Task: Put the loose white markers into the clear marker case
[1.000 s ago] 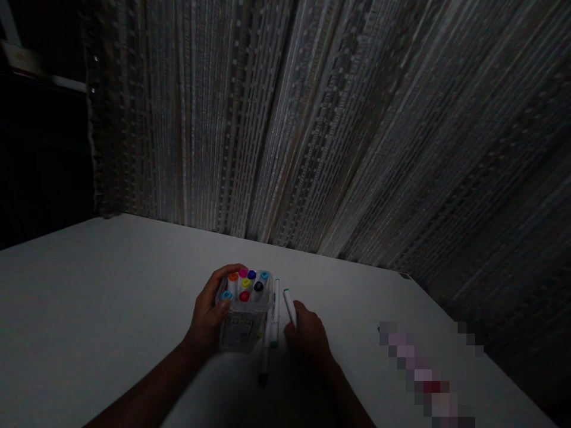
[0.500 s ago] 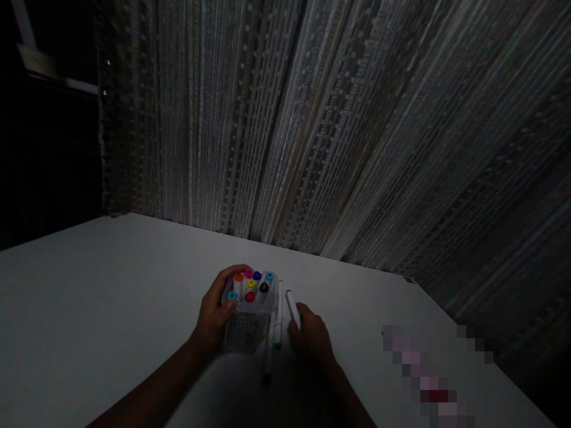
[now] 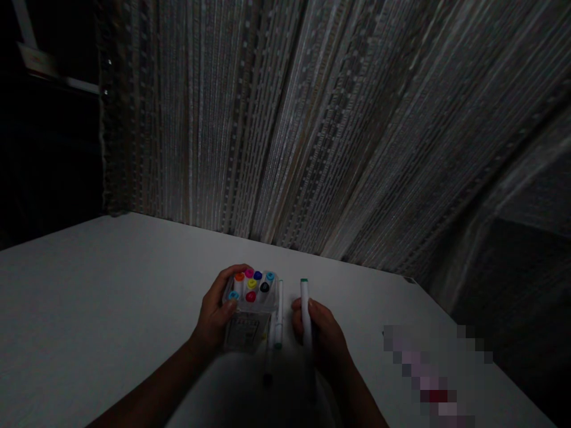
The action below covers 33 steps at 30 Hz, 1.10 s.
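A clear plastic marker box stands upright on the white table, with several coloured marker caps showing at its top. My left hand is wrapped round its left side. My right hand is closed on a white marker with a green cap, held up just right of the box. Two more white markers lie on the table between the box and my right hand.
A striped woven curtain hangs right behind the table's far edge. A blurred-out patch sits on the table at the right. The scene is dim, and the left background is dark.
My right hand has lifted the green-capped marker off the table and shifted it a little to the right, turning it more upright. My left hand and the box have stayed put.
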Each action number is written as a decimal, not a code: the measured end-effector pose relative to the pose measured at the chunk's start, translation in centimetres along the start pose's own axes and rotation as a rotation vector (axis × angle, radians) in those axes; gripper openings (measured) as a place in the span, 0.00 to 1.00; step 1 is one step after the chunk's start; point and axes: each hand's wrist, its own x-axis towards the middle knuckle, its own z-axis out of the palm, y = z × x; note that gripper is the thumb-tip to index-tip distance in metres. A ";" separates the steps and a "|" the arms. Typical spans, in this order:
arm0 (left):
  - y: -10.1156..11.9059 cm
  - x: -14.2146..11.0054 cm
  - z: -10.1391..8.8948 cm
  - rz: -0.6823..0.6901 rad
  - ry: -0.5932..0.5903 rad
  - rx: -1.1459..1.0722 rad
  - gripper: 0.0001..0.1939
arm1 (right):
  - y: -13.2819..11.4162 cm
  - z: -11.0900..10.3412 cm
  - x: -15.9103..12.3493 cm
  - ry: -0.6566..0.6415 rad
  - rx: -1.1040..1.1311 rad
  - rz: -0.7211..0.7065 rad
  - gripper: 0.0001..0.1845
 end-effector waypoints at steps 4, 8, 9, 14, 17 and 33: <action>0.0 0.0 0.1 -0.008 0.002 0.005 0.44 | 0.0 -0.3 -0.1 -0.099 0.126 -0.013 0.23; 0.1 -0.1 0.1 -0.005 0.006 -0.003 0.44 | 0.1 -0.7 0.1 -0.089 0.198 0.010 0.31; 0.1 -0.1 0.1 0.001 0.014 -0.009 0.44 | 0.1 -0.8 0.2 -0.057 0.203 0.019 0.32; 0.1 0.0 0.2 0.029 0.032 0.013 0.44 | 0.6 -1.0 0.7 0.153 0.120 0.065 0.26; -0.1 -0.1 0.0 0.054 0.027 0.041 0.44 | 0.9 -1.0 0.8 0.227 0.036 0.077 0.27; -0.5 0.4 0.6 -0.075 0.084 0.312 0.38 | 3.4 -2.4 1.2 0.282 -1.141 0.036 0.30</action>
